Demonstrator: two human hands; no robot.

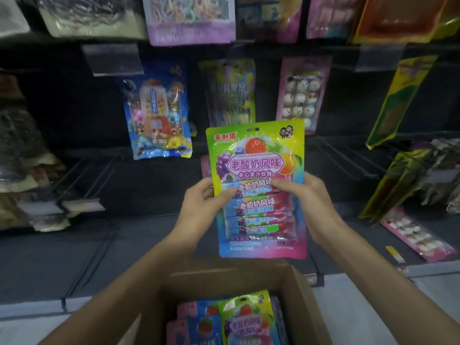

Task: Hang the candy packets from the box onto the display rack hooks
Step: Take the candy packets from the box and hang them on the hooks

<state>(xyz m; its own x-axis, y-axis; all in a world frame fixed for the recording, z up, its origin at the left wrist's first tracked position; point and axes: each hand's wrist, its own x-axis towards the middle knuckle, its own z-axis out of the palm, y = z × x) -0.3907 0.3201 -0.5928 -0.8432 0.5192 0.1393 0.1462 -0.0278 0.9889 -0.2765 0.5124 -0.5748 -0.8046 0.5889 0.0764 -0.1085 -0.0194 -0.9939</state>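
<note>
1. Left hand [206, 202]: I see it raised at mid-frame, with the forearm reaching up from the lower left. The thumb lies on the packet's front and the fingers curl behind its left edge, pinching it.
2. Right hand [307, 202]: the forearm enters from the lower right. The thumb crosses the front face and the fingers wrap behind the right edge, so both hands grip one packet.
3. Candy packet [258, 168]: held upright in the air above the box, in front of the rack. It is glossy, green-yellow at the top fading to blue and pink, with fruit pictures, a hang slot at the top and wrapped sticks in the lower half.
4. Box [296, 295]: open cardboard, directly below, with more packets [246, 319] of the same kind inside.
5. Rack hooks [348, 158]: dark wire prongs just right of the held packet.
</note>
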